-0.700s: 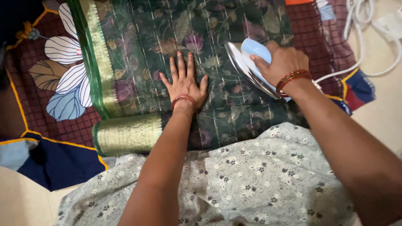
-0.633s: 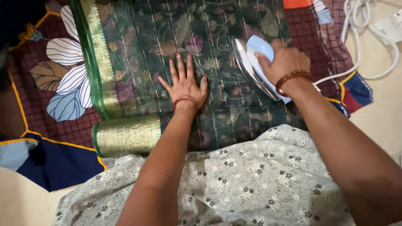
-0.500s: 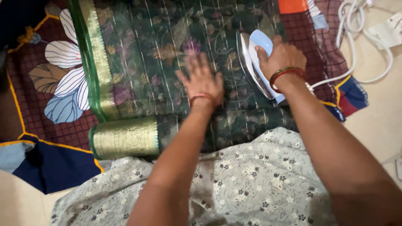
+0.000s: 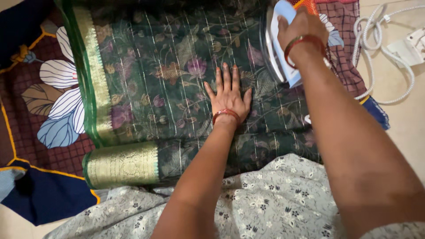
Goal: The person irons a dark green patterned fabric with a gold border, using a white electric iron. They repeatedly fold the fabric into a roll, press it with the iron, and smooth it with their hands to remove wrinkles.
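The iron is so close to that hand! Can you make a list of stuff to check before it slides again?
1. Right hand grips the iron's handle firmly: ok, fingers wrap the light blue iron.
2. Left hand away from the iron's metal plate: ok, flat on the cloth with a gap between them.
3. Dark green flowered cloth lies smooth under the left hand: ok.
4. White cord clear of the iron's path: ok, it loops on the floor to the right.
5. Iron is hot or switched on: cannot tell.
6. Rolled gold border out of the way: ok, it lies near the person's lap.
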